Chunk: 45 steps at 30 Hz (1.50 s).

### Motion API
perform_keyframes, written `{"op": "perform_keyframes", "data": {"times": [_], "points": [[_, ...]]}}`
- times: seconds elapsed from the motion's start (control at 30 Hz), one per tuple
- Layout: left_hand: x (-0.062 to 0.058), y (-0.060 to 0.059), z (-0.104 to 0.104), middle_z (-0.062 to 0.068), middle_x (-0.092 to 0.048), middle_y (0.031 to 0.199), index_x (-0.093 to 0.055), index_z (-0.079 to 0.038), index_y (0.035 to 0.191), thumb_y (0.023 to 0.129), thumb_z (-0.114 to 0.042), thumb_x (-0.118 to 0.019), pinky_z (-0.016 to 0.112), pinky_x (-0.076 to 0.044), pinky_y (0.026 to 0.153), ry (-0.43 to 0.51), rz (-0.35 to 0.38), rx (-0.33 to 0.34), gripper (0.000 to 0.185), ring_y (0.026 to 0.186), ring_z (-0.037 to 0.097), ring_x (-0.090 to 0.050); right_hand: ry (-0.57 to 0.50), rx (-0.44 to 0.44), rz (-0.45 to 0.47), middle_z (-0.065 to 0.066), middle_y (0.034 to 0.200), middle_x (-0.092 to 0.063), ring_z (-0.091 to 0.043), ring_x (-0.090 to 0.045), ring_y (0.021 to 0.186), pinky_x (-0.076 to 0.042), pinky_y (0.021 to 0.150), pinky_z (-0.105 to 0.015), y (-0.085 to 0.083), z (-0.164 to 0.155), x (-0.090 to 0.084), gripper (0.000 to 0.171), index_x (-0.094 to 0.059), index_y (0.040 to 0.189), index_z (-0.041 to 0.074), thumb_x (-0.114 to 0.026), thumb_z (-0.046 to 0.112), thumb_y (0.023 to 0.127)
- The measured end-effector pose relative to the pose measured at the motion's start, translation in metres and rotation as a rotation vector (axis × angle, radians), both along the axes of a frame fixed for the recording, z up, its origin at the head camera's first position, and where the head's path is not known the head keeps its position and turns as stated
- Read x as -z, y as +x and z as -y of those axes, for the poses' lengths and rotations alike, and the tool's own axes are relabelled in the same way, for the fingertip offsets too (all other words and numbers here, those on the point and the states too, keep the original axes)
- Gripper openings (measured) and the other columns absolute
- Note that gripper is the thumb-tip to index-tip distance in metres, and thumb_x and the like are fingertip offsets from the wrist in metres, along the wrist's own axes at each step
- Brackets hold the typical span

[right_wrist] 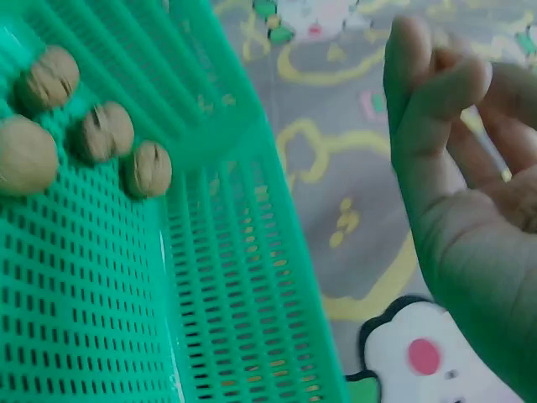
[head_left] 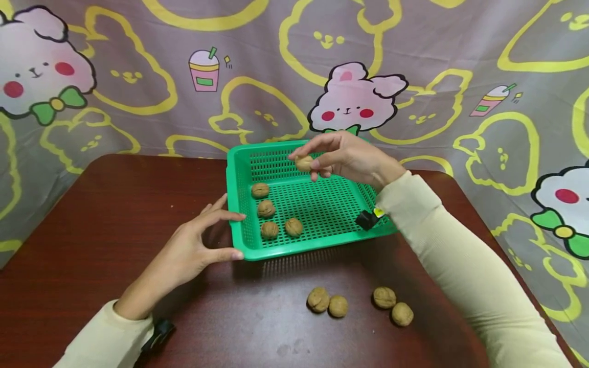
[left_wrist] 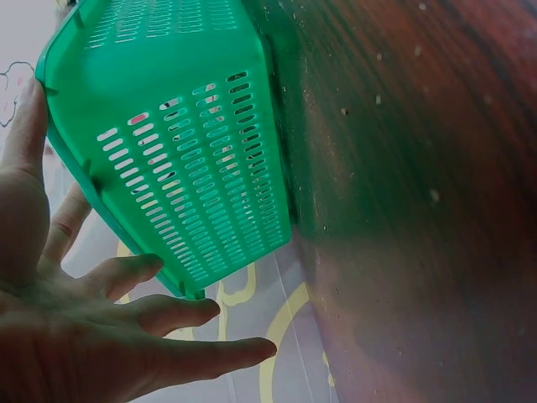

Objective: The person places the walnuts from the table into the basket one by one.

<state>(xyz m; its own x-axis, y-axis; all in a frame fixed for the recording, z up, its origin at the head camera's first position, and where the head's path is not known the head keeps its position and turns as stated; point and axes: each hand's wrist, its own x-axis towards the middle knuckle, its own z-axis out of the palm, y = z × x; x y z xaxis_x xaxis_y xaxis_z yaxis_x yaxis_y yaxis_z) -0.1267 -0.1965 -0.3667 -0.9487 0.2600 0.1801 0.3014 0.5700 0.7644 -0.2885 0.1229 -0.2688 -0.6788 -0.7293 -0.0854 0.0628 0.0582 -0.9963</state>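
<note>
Right hand [head_left: 342, 156] pinches a walnut [head_left: 304, 163] over the green basket [head_left: 322, 244], ready to drop it; left hand [head_left: 193, 248], fingers spread wide, steadies the basket's left rim.

Both arms reach forward in cream sleeves.
The left hand [head_left: 193, 245] is spread flat; the right hand [head_left: 342, 156] is raised, fingers [head_left: 306, 153] pinched together.

No words, labels, brand names or numbers can be read anywhere: not on the green basket [head_left: 239, 168], the backdrop cloth [head_left: 138, 76], or the surface [head_left: 92, 214].
</note>
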Motion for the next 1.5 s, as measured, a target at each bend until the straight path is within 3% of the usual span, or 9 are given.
{"op": "perform_keyframes", "data": {"times": [0.17,0.3,0.53,0.73,0.87,1.03,1.27,1.33,1.5], "points": [[0.001,-0.002,-0.003,0.012,-0.032,0.172,-0.069,-0.022,0.135,0.077,-0.030,-0.093,0.075,-0.028,0.119,0.000,-0.006,0.007,0.063,0.157,0.053,-0.024,-0.033,0.000,0.063,-0.011,0.130,-0.072,-0.024,-0.071,0.074,-0.052,0.065,-0.027,-0.028,0.011,0.020,0.027,-0.080,0.108,0.009,-0.058,-0.006,0.101],[0.000,-0.002,-0.003,0.011,-0.032,0.172,-0.069,-0.024,0.134,0.077,-0.032,-0.093,0.075,-0.026,0.120,0.001,0.005,0.003,0.062,0.156,0.054,-0.023,0.030,-0.016,0.087,-0.011,0.130,-0.072,-0.023,-0.071,0.076,-0.052,0.066,-0.026,-0.042,0.016,0.040,0.025,-0.079,0.111,0.007,-0.060,-0.005,0.101],[-0.002,0.000,-0.001,0.011,-0.032,0.172,-0.069,-0.024,0.135,0.077,-0.031,-0.093,0.076,-0.027,0.118,0.010,0.006,-0.005,0.063,0.156,0.056,-0.023,0.197,-0.087,0.084,-0.022,0.137,-0.065,-0.024,-0.072,0.080,-0.052,0.070,-0.030,-0.050,0.027,0.065,0.024,-0.074,0.121,0.000,-0.063,-0.002,0.100],[-0.001,0.000,-0.001,0.014,-0.032,0.171,-0.069,-0.023,0.135,0.076,-0.031,-0.092,0.077,-0.025,0.119,0.014,0.000,-0.009,0.064,0.156,0.057,-0.021,0.366,-0.160,0.103,-0.012,0.112,-0.074,-0.023,-0.073,0.079,-0.054,0.071,-0.029,-0.051,0.032,0.082,0.022,-0.073,0.120,-0.001,-0.061,-0.003,0.101],[0.000,0.000,-0.001,0.015,-0.032,0.171,-0.069,-0.022,0.135,0.076,-0.030,-0.092,0.076,-0.024,0.119,0.011,-0.002,-0.008,0.064,0.155,0.058,-0.021,0.412,-0.173,0.124,-0.011,0.107,-0.074,-0.023,-0.074,0.079,-0.056,0.069,-0.027,-0.050,0.033,0.089,0.023,-0.072,0.120,-0.003,-0.060,-0.004,0.101],[-0.002,-0.001,-0.001,0.013,-0.031,0.172,-0.069,-0.024,0.135,0.076,-0.033,-0.091,0.077,-0.025,0.119,0.010,0.006,-0.005,0.064,0.156,0.057,-0.021,0.435,-0.172,0.139,-0.011,0.128,-0.072,-0.023,-0.075,0.081,-0.058,0.070,-0.026,-0.050,0.032,0.091,0.024,-0.069,0.124,-0.007,-0.059,-0.006,0.101],[-0.002,0.000,0.000,0.013,-0.030,0.172,-0.068,-0.023,0.136,0.077,-0.032,-0.091,0.076,-0.024,0.119,0.013,0.016,-0.004,0.064,0.156,0.056,-0.021,0.452,-0.152,0.143,-0.010,0.095,-0.075,-0.022,-0.076,0.081,-0.059,0.070,-0.027,-0.049,0.035,0.095,0.027,-0.069,0.126,-0.007,-0.059,-0.007,0.101],[-0.001,0.000,-0.001,0.013,-0.031,0.172,-0.068,-0.023,0.136,0.077,-0.032,-0.091,0.075,-0.025,0.120,0.011,0.014,-0.006,0.064,0.156,0.056,-0.022,0.457,-0.148,0.134,-0.010,0.098,-0.075,-0.022,-0.076,0.081,-0.059,0.069,-0.027,-0.050,0.035,0.095,0.027,-0.069,0.126,-0.007,-0.059,-0.008,0.101],[-0.001,0.000,-0.001,0.012,-0.031,0.172,-0.068,-0.023,0.136,0.077,-0.032,-0.092,0.076,-0.027,0.119,0.003,0.016,-0.008,0.064,0.156,0.055,-0.022,0.501,-0.154,0.090,-0.011,0.128,-0.073,-0.023,-0.077,0.084,-0.061,0.073,-0.031,-0.050,0.033,0.093,0.029,-0.070,0.129,-0.001,-0.061,-0.004,0.101]]}}
